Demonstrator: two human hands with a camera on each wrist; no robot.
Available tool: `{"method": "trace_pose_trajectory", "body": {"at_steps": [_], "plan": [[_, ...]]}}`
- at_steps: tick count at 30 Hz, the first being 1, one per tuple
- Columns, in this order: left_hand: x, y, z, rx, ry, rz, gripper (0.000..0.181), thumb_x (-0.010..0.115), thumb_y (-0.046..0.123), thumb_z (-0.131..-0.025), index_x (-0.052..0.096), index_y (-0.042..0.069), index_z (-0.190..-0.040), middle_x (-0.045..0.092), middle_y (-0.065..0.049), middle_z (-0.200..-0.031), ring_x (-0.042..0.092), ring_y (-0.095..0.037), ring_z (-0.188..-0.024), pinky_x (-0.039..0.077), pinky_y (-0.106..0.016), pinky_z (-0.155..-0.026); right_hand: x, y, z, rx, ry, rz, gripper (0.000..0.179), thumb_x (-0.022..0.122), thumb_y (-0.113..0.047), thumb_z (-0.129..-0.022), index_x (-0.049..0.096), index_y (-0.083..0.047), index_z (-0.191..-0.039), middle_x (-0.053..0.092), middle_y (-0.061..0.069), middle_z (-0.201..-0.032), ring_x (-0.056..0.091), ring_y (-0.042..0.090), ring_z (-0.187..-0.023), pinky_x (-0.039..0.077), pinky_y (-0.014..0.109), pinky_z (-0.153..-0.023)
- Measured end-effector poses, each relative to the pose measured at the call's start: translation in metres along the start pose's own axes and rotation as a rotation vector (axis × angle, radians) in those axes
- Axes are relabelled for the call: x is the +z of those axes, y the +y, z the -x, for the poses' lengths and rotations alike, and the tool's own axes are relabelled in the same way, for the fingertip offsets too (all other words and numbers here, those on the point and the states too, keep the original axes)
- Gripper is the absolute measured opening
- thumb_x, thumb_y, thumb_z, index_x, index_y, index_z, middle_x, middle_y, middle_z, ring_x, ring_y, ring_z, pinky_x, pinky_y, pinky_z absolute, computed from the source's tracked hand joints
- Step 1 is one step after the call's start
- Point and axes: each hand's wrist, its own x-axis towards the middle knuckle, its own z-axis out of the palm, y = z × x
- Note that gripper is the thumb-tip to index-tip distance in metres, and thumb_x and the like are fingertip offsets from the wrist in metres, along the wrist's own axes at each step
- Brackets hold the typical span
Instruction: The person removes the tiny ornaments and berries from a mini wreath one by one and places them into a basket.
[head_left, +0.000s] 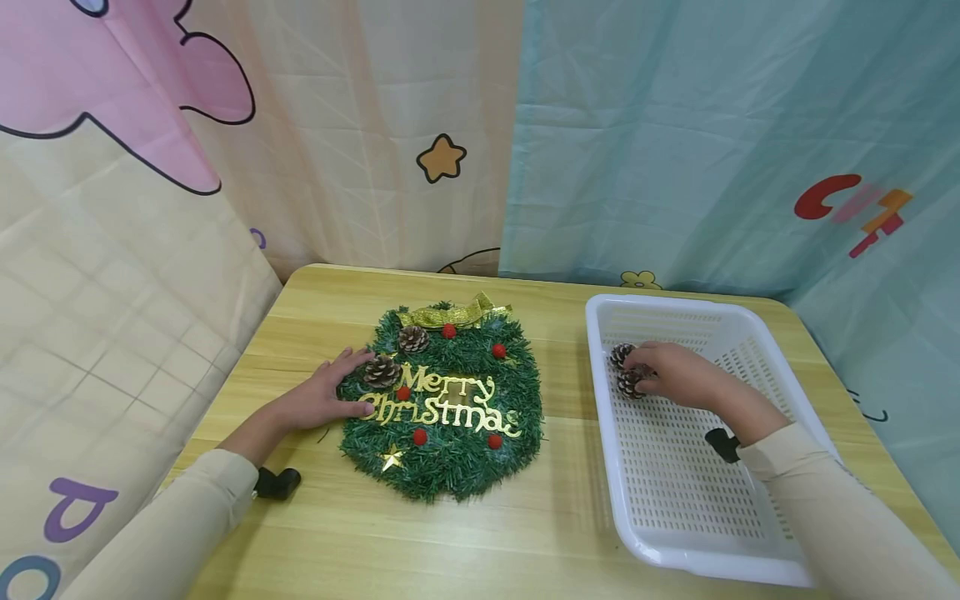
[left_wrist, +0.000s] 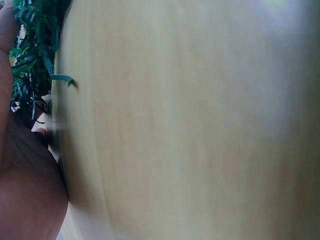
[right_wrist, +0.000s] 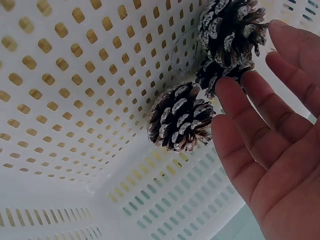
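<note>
As seen from the head camera, left hand (head_left: 318,402) lies flat on the desk (head_left: 315,517), fingers straight, tips touching the left edge of the green wreath (head_left: 442,404) right by a pine cone (head_left: 382,371) fixed on it. Right hand (head_left: 675,375) is inside the white basket (head_left: 675,492) at its far left, fingers over two loose pine cones (head_left: 627,371). Left wrist view: mostly blurred desk; palm at the left edge, wreath needles (left_wrist: 30,55) top left, too blurred to tell how the fingers sit there. Right wrist view: right-hand fingers (right_wrist: 250,120) extended and slightly spread, holding nothing; fingertips just beside the loose cones, nearest cone (right_wrist: 180,117) lying on the perforated basket floor (right_wrist: 75,100), the others (right_wrist: 227,35) bunched just behind it, possibly brushing a fingertip.
</note>
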Motion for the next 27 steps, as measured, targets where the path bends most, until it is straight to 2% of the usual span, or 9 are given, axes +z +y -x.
{"method": "trace_pose_trajectory", "body": {"at_steps": [10,17,27], "plan": [[0.0,-0.001,0.0,-0.002,-0.001,-0.012,0.093,0.074,0.047,-0.087,0.024,0.013,-0.158,0.011,-0.015,-0.165,-0.001,-0.041,-0.149,-0.002,-0.069,-0.111,-0.008,-0.002,-0.001,0.0,0.011,-0.022,0.027,0.072,-0.006,-0.09,0.068,-0.002,-0.116,0.065,0.006,-0.105,0.063,0.024,-0.094,0.052,0.043,-0.079],[0.0,-0.002,0.0,-0.006,-0.004,-0.008,0.093,0.074,0.046,-0.088,0.024,0.014,-0.159,0.01,-0.016,-0.165,-0.002,-0.042,-0.149,-0.002,-0.069,-0.111,-0.02,-0.017,-0.003,-0.042,0.037,-0.021,0.03,0.072,-0.006,-0.09,0.067,0.0,-0.12,0.066,0.013,-0.114,0.064,0.031,-0.104,0.052,0.047,-0.085],[0.0,-0.001,0.0,0.001,0.0,0.0,0.092,0.074,0.046,-0.088,0.024,0.013,-0.159,0.01,-0.017,-0.165,-0.002,-0.042,-0.149,-0.003,-0.069,-0.112,-0.035,-0.038,-0.01,-0.084,0.039,-0.028,0.027,0.073,-0.007,-0.09,0.069,-0.006,-0.117,0.066,0.009,-0.114,0.063,0.027,-0.103,0.052,0.045,-0.085]]}}
